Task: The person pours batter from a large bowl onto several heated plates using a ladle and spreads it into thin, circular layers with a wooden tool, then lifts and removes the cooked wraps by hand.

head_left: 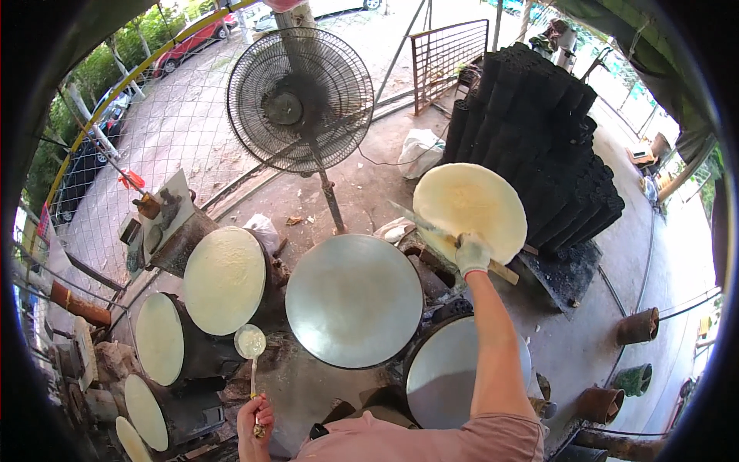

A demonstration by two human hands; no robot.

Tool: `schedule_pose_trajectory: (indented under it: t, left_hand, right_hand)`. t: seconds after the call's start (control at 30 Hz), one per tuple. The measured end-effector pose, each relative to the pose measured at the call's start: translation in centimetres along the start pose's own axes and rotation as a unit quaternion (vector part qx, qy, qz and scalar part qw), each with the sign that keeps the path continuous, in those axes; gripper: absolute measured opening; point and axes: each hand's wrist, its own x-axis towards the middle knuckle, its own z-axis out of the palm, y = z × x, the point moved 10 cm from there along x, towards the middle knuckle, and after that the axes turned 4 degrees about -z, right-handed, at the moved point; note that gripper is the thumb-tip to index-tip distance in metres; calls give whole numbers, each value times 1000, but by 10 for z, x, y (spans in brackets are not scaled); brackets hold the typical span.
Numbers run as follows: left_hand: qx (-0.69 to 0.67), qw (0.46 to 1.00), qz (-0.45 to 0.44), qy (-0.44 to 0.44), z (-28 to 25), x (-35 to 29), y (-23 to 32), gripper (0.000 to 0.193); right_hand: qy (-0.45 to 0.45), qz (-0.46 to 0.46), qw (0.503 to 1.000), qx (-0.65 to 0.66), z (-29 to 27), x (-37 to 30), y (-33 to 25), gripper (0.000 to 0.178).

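Among griddles (354, 300) | left hand (257, 416) grasps ladle (250, 342) | right hand (473, 253) grasps scraper (425, 223) | five pale rounds (471, 189) spread, two griddles bare

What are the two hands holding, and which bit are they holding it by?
The left hand holds a ladle by its handle, low down. The gloved right hand grips a long flat tool, apparently by its wooden part.
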Motion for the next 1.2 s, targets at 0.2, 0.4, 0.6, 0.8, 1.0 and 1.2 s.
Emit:
schedule_pose_trajectory:
  t: [0.2,0.4,0.6,0.8,1.0,1.2]
  left_hand:
    - [-7,1000,21,10,-6,-21,15,12]
    - [-34,997,10,-74,-18,-47,37,16]
    - [13,993,109,-47,-76,-91,95,18]
    - [38,977,208,-14,-149,-129,154,27]
    - [-57,957,262,109,-214,-153,193,24]
    - [-184,926,281,174,-259,-163,236,19]
  right_hand:
    - [-88,24,995,42,-3,-16,-19,23]
    - [-91,-70,981,156,-45,-77,-185,33]
    - [-404,-176,822,360,-24,-285,-508,44]
    - [-449,-429,687,377,-139,-423,-726,62]
    - [-618,-532,415,404,-97,-488,-798,58]
    - [-569,-366,623,392,74,-307,-910,35]
